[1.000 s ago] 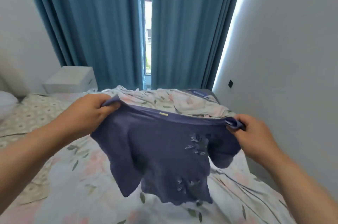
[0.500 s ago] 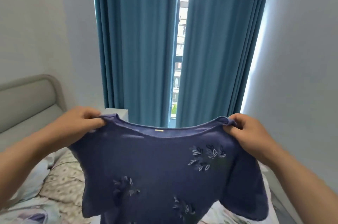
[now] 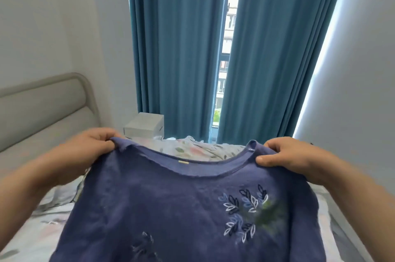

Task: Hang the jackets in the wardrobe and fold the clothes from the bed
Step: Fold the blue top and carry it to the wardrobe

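Above the bed (image 3: 30, 234), seen from the head view, I hold a navy top (image 3: 166, 208) spread in the air by its shoulders, with the embroidered leaf sprigs facing me. My left hand (image 3: 85, 151) pinches one shoulder, fingers (image 3: 102, 138) curled over the edge of the cloth. My right hand (image 3: 295, 155) grips the other shoulder, thumb on the front and fingers wrapped behind. The neckline sags between them. The hem runs out of frame below, so I cannot tell whether it touches the floral duvet (image 3: 203, 150). Behind stand a padded headboard (image 3: 42, 107), a white box (image 3: 144, 127) and teal curtains (image 3: 175, 47).

I judge this to be the folding part of the task: the top is opened out and squared, but not yet folded. Next it should be lowered flat onto the duvet with the shoulders level, so the sleeves can be turned in.
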Tool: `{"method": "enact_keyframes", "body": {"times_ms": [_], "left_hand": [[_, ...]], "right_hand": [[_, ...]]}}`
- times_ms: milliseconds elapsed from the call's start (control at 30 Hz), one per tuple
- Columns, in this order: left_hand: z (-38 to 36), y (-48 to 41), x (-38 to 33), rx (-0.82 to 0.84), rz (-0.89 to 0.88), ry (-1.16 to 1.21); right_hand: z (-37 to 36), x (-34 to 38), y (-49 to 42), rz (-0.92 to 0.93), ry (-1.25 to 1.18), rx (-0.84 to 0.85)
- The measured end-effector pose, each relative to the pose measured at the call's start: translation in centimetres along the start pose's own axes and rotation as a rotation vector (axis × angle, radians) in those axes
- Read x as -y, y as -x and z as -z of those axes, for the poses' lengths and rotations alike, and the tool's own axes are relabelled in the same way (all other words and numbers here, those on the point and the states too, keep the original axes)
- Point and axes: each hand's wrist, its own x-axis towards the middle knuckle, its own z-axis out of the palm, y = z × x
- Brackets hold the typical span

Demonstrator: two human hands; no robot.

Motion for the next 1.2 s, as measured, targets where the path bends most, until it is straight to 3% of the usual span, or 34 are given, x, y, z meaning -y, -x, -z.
{"method": "enact_keyframes", "body": {"times_ms": [133,333,400,533,600,700,867,1033,1200], "left_hand": [[-6.8,0.5,6.8,0.090,0.174,-0.144],[-14.7,2.8,18.2,0.484,0.523,-0.308],[-17.0,2.0,22.4,0.507,0.582,-0.305],[-21.2,0.0,30.1,0.546,0.626,-0.331],[-24.6,-1.2,34.8,0.492,0.667,-0.326],[-30.6,-2.3,42.8,0.176,0.734,-0.275],[-38.8,-5.8,55.5,-0.135,0.726,-0.257],[-43.1,-9.3,64.4,-0.164,0.517,-0.850],[-44.2,-9.6,67.8,-0.247,0.357,-0.964]], "right_hand": [[-4.3,-5.9,-2.1,-0.157,-0.033,0.130],[-11.7,-18.1,-3.1,-0.391,0.088,0.384],[-14.1,-22.4,-4.9,-0.462,0.090,0.406],[-20.3,-30.2,-9.5,-0.571,0.116,0.288],[-24.8,-34.7,-12.5,-0.592,0.159,0.213],[-32.0,-41.1,-16.4,-0.641,0.237,0.092],[-42.7,-50.7,-22.8,-0.642,0.025,-0.230],[-49.9,-58.3,-26.3,-0.476,0.302,-0.290],[-51.6,-60.5,-26.3,-0.298,0.462,-0.464]]}}
